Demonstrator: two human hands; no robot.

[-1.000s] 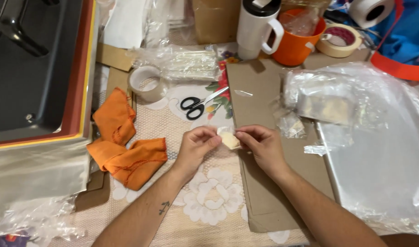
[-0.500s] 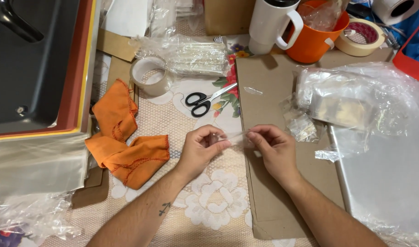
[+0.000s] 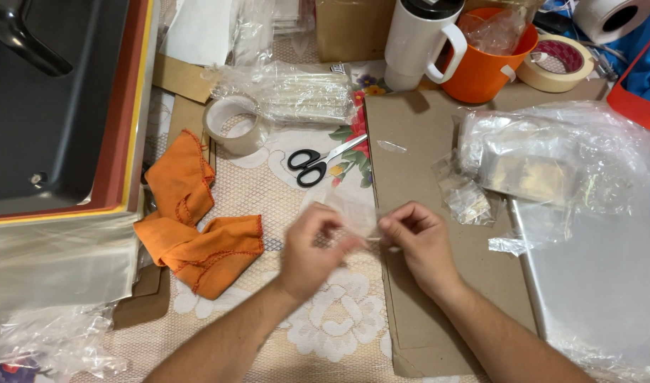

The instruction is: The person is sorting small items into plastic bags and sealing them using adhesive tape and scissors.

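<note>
My left hand (image 3: 312, 248) and my right hand (image 3: 419, 241) meet over the table's middle, fingertips pinching a small clear plastic sleeve (image 3: 353, 207) between them. The sleeve is blurred and nearly see-through; what is inside it cannot be made out. Both hands hover above the edge of a brown cardboard sheet (image 3: 424, 149) that lies on a lace tablecloth (image 3: 325, 326). Black-handled scissors (image 3: 318, 163) lie just beyond the hands.
An orange cloth (image 3: 190, 227) lies left of my hands, a clear tape roll (image 3: 233, 126) behind it. A dark machine with a red rim (image 3: 55, 106) fills the far left. White mug (image 3: 423, 42), orange cup (image 3: 485, 64), masking tape roll (image 3: 555, 62) stand at the back; clear bags (image 3: 552, 163) at right.
The pale piece held earlier is no longer seen; my hands now hold a clear sleeve, slightly lower toward me, and the left hand is blurred with motion.
</note>
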